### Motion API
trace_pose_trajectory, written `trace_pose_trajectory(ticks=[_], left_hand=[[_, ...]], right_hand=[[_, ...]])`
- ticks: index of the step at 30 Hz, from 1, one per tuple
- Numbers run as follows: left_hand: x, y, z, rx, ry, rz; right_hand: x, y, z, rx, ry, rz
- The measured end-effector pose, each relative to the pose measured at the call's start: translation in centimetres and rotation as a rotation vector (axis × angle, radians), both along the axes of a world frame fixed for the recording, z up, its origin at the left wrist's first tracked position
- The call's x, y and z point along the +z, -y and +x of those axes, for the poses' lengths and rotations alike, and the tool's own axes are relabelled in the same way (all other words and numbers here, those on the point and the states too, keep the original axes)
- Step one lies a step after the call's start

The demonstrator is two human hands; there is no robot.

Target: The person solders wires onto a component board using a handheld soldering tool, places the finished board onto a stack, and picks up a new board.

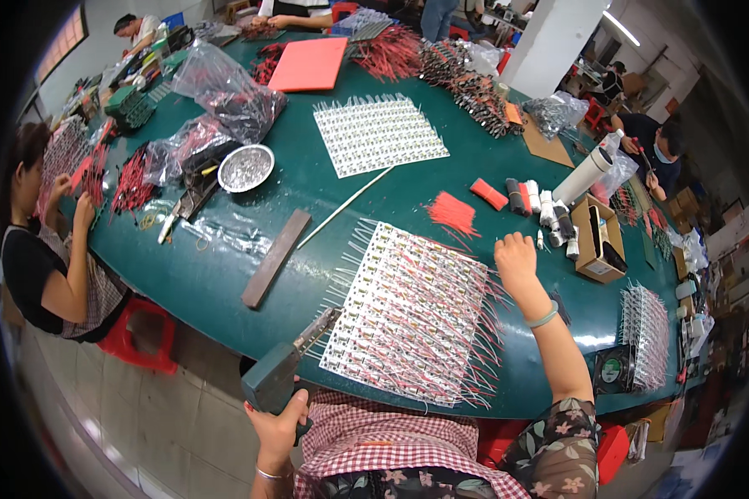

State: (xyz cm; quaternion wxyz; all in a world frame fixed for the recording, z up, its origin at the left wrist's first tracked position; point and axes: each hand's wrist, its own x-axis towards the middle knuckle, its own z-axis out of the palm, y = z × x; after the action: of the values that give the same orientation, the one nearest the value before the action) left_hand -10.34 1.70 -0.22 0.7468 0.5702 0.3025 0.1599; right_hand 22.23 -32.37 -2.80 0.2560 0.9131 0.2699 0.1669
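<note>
My left hand point(276, 424) is wrapped round the handle of a dark green heat gun point(273, 376). The gun's metal nozzle points at the left edge of a white circuit-board panel point(391, 308). Rows of white and red wires stick out from the panel, densest on its right half. My right hand point(516, 256) is closed near the panel's far right corner, fingers curled; what they hold, if anything, is hidden. Just beyond it lies a loose pile of short red tubes point(453, 214).
Farther back lies a second white panel point(380, 135). A dark bar point(276, 258), a thin stick point(345, 206) and a metal bowl point(245, 168) are on the left. At right are bundled wires, a white bottle point(582, 175) and a cardboard box point(599, 239). A co-worker point(54, 258) sits left.
</note>
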Motion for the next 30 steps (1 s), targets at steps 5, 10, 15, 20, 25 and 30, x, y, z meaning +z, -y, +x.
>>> trace_pose_trajectory(ticks=[5,10,15,20,25,30], left_hand=[[0.1,-0.5,0.3,0.003,0.023,-0.095],[0.1,-0.6,0.6,0.008,0.084,-0.191],[-0.3,-0.5,-0.2,-0.015,0.082,-0.078],[-0.6,-0.7,-1.5,-0.055,-0.09,-0.009],[-1.4,-0.6,-2.3,-0.127,-0.109,0.199],[-1.8,-0.7,-1.8,-0.189,-0.017,0.413]], right_hand=[[2.7,-3.0,-3.2,0.041,-0.02,0.293],[3.8,-9.8,-8.8,0.309,-0.334,0.849],[2.4,-15.3,-14.0,0.512,-0.581,1.133],[-0.1,-16.9,-16.0,0.471,-0.589,1.071],[-1.6,-17.0,-17.0,0.431,-0.549,1.018],[-1.7,-17.2,-17.2,0.44,-0.547,1.024]])
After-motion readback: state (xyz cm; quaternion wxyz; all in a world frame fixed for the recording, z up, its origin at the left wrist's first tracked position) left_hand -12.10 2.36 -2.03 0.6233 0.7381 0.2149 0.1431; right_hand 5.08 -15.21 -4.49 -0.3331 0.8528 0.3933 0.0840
